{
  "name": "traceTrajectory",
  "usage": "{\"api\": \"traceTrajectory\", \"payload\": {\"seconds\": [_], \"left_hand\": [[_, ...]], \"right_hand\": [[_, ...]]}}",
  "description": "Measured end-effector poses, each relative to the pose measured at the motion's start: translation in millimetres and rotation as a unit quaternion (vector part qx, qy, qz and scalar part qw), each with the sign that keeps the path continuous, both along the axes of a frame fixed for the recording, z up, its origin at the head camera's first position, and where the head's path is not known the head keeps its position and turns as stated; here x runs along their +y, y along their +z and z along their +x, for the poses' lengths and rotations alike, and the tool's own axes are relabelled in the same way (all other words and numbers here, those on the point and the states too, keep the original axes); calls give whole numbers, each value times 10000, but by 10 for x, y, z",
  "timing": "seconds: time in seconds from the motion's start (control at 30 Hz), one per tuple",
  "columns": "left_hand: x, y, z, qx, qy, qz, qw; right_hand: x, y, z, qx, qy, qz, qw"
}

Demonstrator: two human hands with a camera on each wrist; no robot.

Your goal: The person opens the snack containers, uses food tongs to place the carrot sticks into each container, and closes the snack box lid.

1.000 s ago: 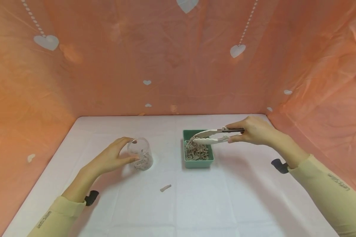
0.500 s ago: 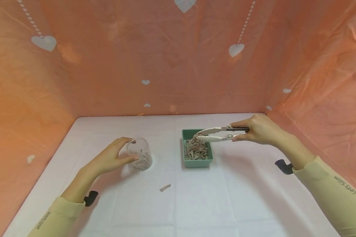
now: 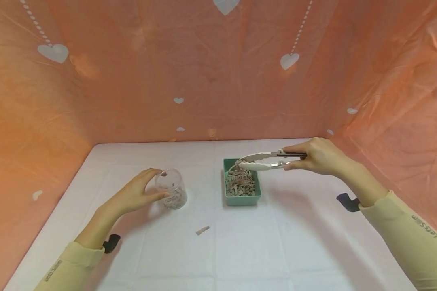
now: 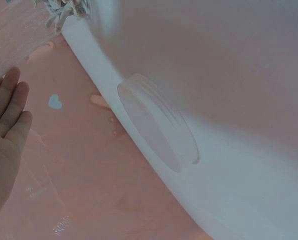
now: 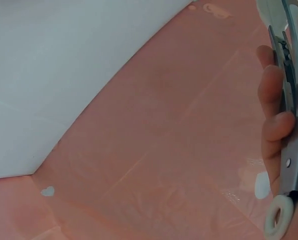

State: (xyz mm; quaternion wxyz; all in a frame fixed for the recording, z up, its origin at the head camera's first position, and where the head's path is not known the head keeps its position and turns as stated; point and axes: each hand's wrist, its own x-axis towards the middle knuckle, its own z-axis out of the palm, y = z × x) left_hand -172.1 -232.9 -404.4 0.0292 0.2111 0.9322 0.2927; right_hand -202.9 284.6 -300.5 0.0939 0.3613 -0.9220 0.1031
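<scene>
Head view: on the white cloth-covered counter, a green rectangular box sits well to the left of the right hand. That hand grips metal tongs with whitish scalloped heads, their long axis running roughly side to side, tips above the far half of the box. Further left, across a gap, stands a clear cylindrical plastic jar, its uncovered mouth upward; the left hand clasps it between thumb and fingers and is the nearer hand to it. In the left wrist view, a clear shallow round piece like a lid lies on the counter. Greyish-brown shreds partly fill box and jar, with some strands at the tongs' tips; whether these are firmly pinched I cannot tell. One loose pale brown strip lies between jar and box, closer to the person.
</scene>
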Motion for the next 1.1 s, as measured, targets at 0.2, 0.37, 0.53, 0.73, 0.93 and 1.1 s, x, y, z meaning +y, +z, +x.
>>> {"api": "traceTrajectory", "payload": {"seconds": [0.2,0.37,0.53,0.73,0.93,1.1], "left_hand": [[1,2,3,33,-27,30,10000],[4,2,1,39,-21,8,10000],[4,0,6,1,14,-39,10000],[-1,-6,-10,4,2,-40,10000],[-8,-15,-26,50,-62,-15,10000],[-14,-21,-27,58,-59,-55,10000]], "right_hand": [[-51,61,-2,-36,48,-78,10000],[-127,137,8,81,75,-97,9999],[-222,194,-15,242,227,-150,9993],[-365,261,-24,261,313,-161,9990],[-549,285,-66,195,454,-202,9986],[-734,283,-118,132,602,-329,9976]]}}
